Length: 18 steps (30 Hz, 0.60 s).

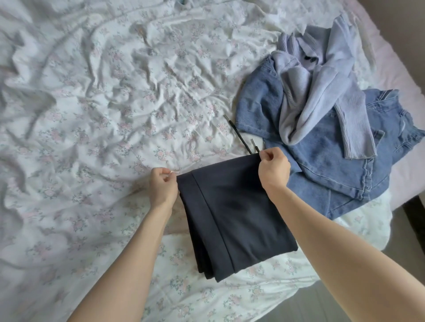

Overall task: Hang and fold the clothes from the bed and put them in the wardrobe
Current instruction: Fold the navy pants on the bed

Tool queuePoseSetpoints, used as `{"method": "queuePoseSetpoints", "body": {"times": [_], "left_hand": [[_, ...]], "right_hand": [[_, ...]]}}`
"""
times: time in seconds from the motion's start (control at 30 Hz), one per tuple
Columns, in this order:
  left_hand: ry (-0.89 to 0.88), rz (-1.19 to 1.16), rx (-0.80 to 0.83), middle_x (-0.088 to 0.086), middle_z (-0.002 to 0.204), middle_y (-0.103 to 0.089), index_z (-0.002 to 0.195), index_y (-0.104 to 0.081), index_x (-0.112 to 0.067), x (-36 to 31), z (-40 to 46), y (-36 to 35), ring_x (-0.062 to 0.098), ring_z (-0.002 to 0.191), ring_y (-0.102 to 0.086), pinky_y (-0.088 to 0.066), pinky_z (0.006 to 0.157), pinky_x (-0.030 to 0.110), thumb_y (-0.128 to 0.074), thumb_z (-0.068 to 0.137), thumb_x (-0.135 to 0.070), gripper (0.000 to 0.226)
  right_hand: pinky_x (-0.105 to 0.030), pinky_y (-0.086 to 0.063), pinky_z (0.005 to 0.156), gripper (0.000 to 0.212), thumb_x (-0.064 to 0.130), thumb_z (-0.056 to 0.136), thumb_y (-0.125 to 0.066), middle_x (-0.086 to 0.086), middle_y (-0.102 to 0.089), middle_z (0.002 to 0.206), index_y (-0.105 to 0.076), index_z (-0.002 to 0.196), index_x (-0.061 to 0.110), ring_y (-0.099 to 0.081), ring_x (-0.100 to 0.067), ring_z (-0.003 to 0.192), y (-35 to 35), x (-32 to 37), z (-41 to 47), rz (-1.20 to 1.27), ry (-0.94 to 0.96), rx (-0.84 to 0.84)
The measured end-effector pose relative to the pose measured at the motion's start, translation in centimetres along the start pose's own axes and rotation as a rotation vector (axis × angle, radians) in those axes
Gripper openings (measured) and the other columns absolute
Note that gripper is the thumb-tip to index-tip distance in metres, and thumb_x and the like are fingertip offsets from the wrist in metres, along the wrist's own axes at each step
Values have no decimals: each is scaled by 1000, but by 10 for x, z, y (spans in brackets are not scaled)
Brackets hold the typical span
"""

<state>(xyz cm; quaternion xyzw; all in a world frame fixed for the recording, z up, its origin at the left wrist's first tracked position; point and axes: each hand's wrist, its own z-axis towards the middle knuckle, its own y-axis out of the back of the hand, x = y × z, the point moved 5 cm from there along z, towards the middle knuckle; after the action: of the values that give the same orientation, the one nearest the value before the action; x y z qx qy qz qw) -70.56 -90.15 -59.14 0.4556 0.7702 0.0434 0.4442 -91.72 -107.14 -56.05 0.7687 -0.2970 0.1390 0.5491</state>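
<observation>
Dark navy trousers (234, 218) lie folded into a narrow stack at the bed's near edge, their two black drawstrings (241, 138) trailing out beyond the far fold. My left hand (162, 187) pinches the far left corner of the fold. At the far right corner, my right hand (273, 169) pinches the fabric. To the right, blue jeans (331, 165) lie crumpled on the bed with a pale lilac knitted top (319, 92) heaped over them.
The bed carries a wrinkled white sheet with small pink flowers (103, 115). Its right edge (409, 75) and near right corner drop to a grey floor (322, 305). A bit of another garment (182, 1) peeks in at the top edge.
</observation>
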Motion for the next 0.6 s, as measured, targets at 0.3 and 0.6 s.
{"method": "queuePoseSetpoints", "body": {"times": [0.3,0.6], "left_hand": [[-907,616,242,4,129,-54,127,-54,-13,-64,-41,-62,26,120,-46,-35,97,40,-46,96,-27,35],[-730,922,195,16,107,-65,116,-53,-8,-59,-1,-117,37,98,-59,-34,71,37,-28,101,-35,39]], "right_hand": [[-52,-37,103,44,10,84,-37,-10,-60,122,-58,122,4,-54,-26,118,2,-21,-109,-387,796,-74],[-58,7,110,50,46,95,-13,4,-3,158,-4,145,47,2,-26,145,-24,-81,-79,-709,400,205]]}}
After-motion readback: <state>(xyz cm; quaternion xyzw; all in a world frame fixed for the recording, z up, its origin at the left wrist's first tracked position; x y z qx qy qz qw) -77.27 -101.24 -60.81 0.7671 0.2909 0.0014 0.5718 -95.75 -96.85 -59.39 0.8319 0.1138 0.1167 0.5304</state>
